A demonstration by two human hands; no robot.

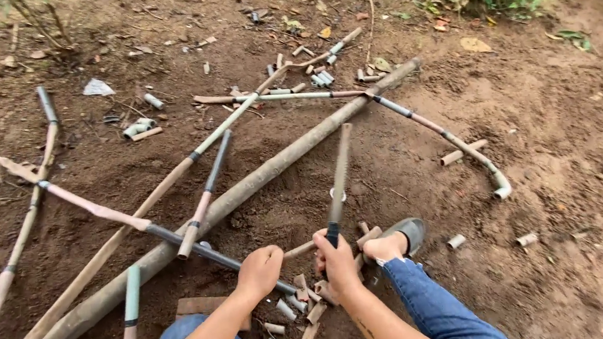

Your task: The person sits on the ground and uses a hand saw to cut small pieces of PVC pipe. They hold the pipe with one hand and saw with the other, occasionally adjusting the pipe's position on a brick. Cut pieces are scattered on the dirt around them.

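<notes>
- Head view: the right hand (338, 260) was closed around the handle of a long saw (339, 177), its blade angled up across the thick bamboo pole (258, 177).
- The left hand (258, 269) was clamped on a thin stick (300, 249), above the cut pieces (307, 302) on the soil.
- Judgement: steady strokes and a firm brace would cut cleanly.

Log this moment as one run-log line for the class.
scene: bare soil | left hand: gripping thin stick | right hand: holding saw | foot: beside cut pieces
</notes>
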